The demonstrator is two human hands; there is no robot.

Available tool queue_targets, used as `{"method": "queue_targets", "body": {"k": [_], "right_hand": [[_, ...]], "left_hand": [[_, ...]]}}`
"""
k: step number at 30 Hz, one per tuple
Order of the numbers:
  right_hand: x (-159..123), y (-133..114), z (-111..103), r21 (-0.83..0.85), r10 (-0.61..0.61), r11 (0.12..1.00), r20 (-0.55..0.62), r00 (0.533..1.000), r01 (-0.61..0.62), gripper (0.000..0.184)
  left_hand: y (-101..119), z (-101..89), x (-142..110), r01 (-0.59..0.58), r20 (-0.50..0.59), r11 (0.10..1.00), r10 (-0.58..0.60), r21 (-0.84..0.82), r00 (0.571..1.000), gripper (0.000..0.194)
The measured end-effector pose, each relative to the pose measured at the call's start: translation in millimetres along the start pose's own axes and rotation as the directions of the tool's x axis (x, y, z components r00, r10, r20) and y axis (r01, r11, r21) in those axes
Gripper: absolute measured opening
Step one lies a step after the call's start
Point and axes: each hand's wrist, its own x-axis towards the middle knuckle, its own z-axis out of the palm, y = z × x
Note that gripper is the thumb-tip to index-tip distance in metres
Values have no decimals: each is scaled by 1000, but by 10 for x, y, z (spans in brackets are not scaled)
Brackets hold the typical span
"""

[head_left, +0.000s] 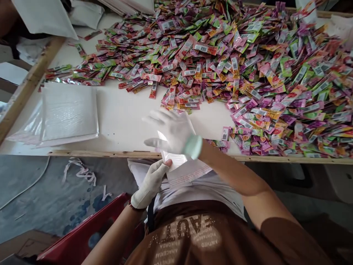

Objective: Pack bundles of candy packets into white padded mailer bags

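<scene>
My left hand [153, 180], in a white knit glove with a bare thumb tip showing, grips the left edge of a white mailer bag [190, 175]. The bag lies partly over the table's front edge and partly against my body, its flap end toward me. Over its upper part is my right hand [172, 134], also in a white glove with a pale green cuff. Motion smears it, but its fingers are spread. Whether it touches the bag, I cannot tell. Just beyond it begins a large heap of colourful stick packets [190, 70].
A stack of white mailer bags [70, 112] lies at the table's left. A wooden rail [104, 154] runs along the table's front edge, and another [30, 81] along its left side. More white bags [86, 14] are at the back left. A red chair [79, 232] stands below.
</scene>
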Motion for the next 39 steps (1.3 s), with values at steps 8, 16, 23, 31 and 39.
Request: {"method": "queue_targets", "body": {"k": [8, 16, 23, 31, 39], "right_hand": [[-421, 624, 837, -157, 19, 987, -13, 1000, -21, 48], [-1061, -6, 916, 350, -269, 895, -68, 961, 276, 12], [-1391, -86, 402, 836, -36, 547, 84, 996, -51, 12], [-2441, 773, -32, -147, 552, 825, 413, 724, -545, 11], [-1688, 683, 482, -144, -202, 972, -112, 973, 185, 32]], "left_hand": [[-247, -197, -46, 121, -52, 984, -128, -129, 990, 34], [-4, -44, -202, 156, -10, 880, -180, -448, 984, 21], [25, -167, -165, 175, -92, 897, -230, -407, 969, 25], [-187, -515, -248, -146, -256, 826, 328, 544, 909, 23], [-84, -644, -79, -629, 522, -93, 656, 772, 544, 34]]}}
